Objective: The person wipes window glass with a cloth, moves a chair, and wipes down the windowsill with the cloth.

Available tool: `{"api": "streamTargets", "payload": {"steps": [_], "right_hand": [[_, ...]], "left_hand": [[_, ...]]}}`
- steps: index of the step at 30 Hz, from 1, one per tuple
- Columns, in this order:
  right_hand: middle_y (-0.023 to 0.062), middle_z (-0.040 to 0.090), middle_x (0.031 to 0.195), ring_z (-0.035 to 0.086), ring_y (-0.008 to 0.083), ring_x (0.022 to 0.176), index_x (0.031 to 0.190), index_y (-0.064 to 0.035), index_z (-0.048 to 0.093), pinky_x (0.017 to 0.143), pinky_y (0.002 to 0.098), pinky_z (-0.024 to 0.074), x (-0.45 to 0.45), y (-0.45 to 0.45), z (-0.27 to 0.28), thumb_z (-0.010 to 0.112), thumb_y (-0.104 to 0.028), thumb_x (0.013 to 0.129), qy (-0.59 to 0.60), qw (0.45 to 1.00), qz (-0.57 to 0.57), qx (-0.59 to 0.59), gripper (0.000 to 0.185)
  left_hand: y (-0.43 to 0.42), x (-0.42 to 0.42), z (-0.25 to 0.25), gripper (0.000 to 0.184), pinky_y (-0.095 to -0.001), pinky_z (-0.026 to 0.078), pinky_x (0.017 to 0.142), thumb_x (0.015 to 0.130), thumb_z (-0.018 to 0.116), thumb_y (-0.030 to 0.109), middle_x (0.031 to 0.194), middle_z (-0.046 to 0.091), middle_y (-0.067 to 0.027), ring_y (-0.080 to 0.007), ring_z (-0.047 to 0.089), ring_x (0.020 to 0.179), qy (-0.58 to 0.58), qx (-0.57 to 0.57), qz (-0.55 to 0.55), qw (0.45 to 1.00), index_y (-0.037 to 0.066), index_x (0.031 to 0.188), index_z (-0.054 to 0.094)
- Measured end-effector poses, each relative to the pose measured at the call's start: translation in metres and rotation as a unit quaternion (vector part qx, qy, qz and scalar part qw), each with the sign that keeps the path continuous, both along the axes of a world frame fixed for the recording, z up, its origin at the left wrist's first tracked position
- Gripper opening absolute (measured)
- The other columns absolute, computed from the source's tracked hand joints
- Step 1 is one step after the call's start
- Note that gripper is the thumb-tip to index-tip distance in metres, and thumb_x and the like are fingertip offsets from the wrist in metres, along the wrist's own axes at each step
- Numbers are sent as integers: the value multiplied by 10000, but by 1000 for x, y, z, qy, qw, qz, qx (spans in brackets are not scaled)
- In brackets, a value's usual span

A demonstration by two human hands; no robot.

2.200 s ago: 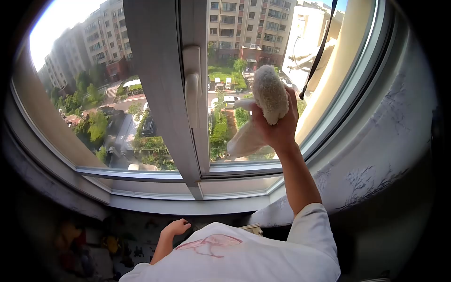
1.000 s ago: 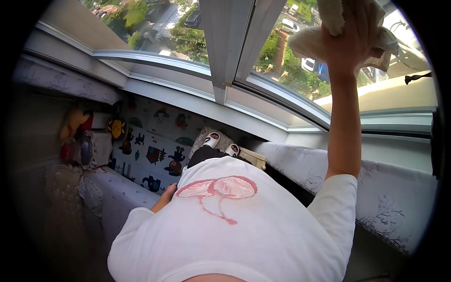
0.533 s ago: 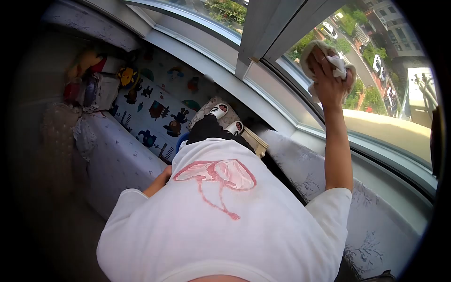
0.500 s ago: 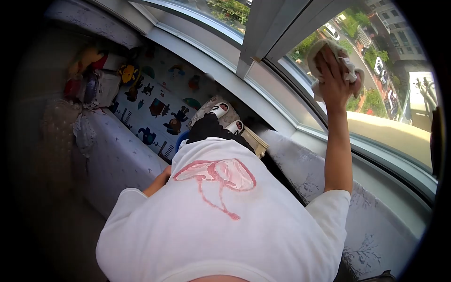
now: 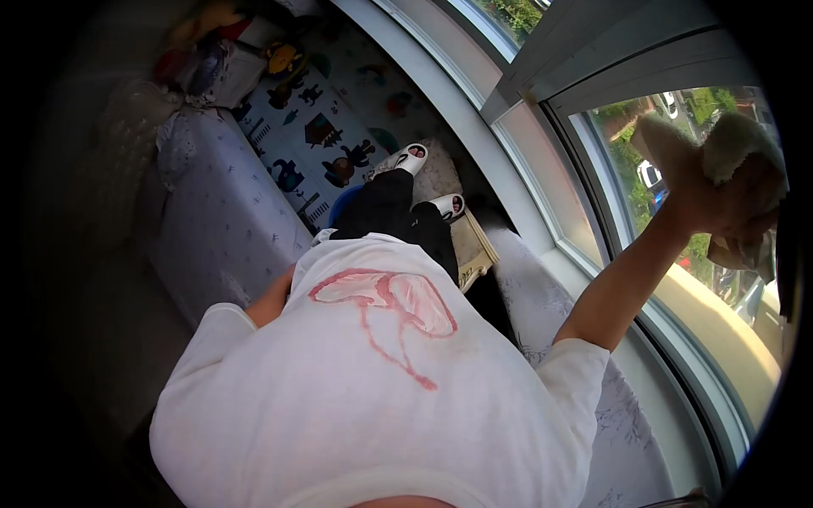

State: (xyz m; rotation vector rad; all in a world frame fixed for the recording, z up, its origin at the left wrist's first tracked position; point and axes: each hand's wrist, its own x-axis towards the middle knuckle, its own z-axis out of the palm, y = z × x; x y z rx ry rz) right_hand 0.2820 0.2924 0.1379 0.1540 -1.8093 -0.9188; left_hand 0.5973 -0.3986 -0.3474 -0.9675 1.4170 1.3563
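Right arm stretched out to the window side, a short white sleeve at the shoulder. Right hand (image 5: 737,199) up before the glass, its grip closed round a fluffy off-white cloth (image 5: 669,142). The cloth bunches in two thick lobes above the knuckles; a pale flap hangs below the hand. Dim at this edge: cannot say for certain whether cloth meets glass.

Window: grey metal frame (image 5: 614,59), clear glass pane (image 5: 696,254); greenery and cars outside, a sunlit cream ledge (image 5: 711,322) lower down.

Left hand (image 5: 284,284) down at the waist, mostly behind the shirt; state of its grip, cannot tell. Nearest to it, a long, pale lilac patterned cover (image 5: 224,195).

Wearer: white T-shirt (image 5: 373,406) with pink-red print, black trousers (image 5: 389,207), white open-toed sandals (image 5: 415,158). Feet by a pale patterned pad (image 5: 440,169); cream box-like piece (image 5: 474,254) just beside the right leg. Blue cartoon-printed mat (image 5: 296,127) beyond the lilac cover; yellow toy (image 5: 284,59) near its far corner. Under the window, a pale surface with dark branch print (image 5: 627,432).
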Motion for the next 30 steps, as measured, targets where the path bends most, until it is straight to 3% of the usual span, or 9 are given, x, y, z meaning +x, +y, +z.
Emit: {"api": "streamTargets", "payload": {"steps": [6,9,17,21,24,26,28,29,30], "right_hand": [[86,743,1126,683,276,1095,1081,-83,743,1063,536,370,11,-5,-17,830,-350,701,-7,999,-28,-22,472],[68,743,1154,669,251,1148,1099,-107,749,1084,534,351,11,1,-31,818,-382,721,-23,999,-37,-17,472],[126,683,1262,649,288,1141,1243,-99,687,992,462,476,-9,7,-77,740,-433,789,-35,985,-153,67,566],[207,543,1456,431,371,1427,1375,38,564,1216,575,257,-21,-14,-94,674,-213,878,-2,999,12,31,567],[259,635,1309,584,438,1243,1185,94,661,1081,552,445,-11,12,-129,675,-91,845,-14,988,-140,-63,388],[276,646,1277,627,440,1171,1173,107,661,1018,535,493,-14,-36,-157,668,-60,834,-19,999,32,-13,378],[289,684,1140,666,421,1043,1120,121,658,907,501,539,-17,-1,-189,646,-44,844,30,996,-80,-32,322],[293,687,989,671,408,886,1024,131,647,817,492,553,-30,-43,-222,612,-39,864,33,966,-51,-253,236],[267,685,944,668,371,839,986,130,634,773,464,552,-29,-47,-222,582,-37,863,74,946,-60,-311,214]], "left_hand": [[0,-80,37,288,-360,552,791,934,602,234,1074,717,-121,-216,687,868,-98,-110,-18,989,19,1085,717],[25,-114,78,342,-415,559,842,955,580,274,1093,718,-122,-253,702,929,-78,-23,-47,996,32,1160,708],[-123,-73,-12,495,-436,548,927,995,552,476,1305,663,-92,-249,652,1106,-166,61,-36,984,119,1325,645],[-228,-90,40,550,-464,544,917,997,539,458,1310,653,-110,-282,638,1086,-199,-172,-36,964,106,1419,545],[-355,-70,-35,531,-465,537,892,998,531,431,1257,674,-120,-283,664,999,-294,-175,-81,936,117,1426,517],[-382,-99,-131,489,-454,520,876,1010,506,425,1200,693,-100,-257,663,1000,-284,-161,-194,925,153,1416,522],[-363,-151,-223,470,-455,536,798,1003,519,401,1141,699,-125,-279,669,918,-223,-155,-322,907,119,1379,538],[-349,-181,-276,462,-457,545,762,997,531,386,1109,699,-145,-297,672,855,-179,-160,-357,903,96,1356,548],[-342,-229,-344,456,-461,558,730,984,552,367,1071,694,-180,-328,674,750,-110,-169,-335,920,63,1325,559]]}}
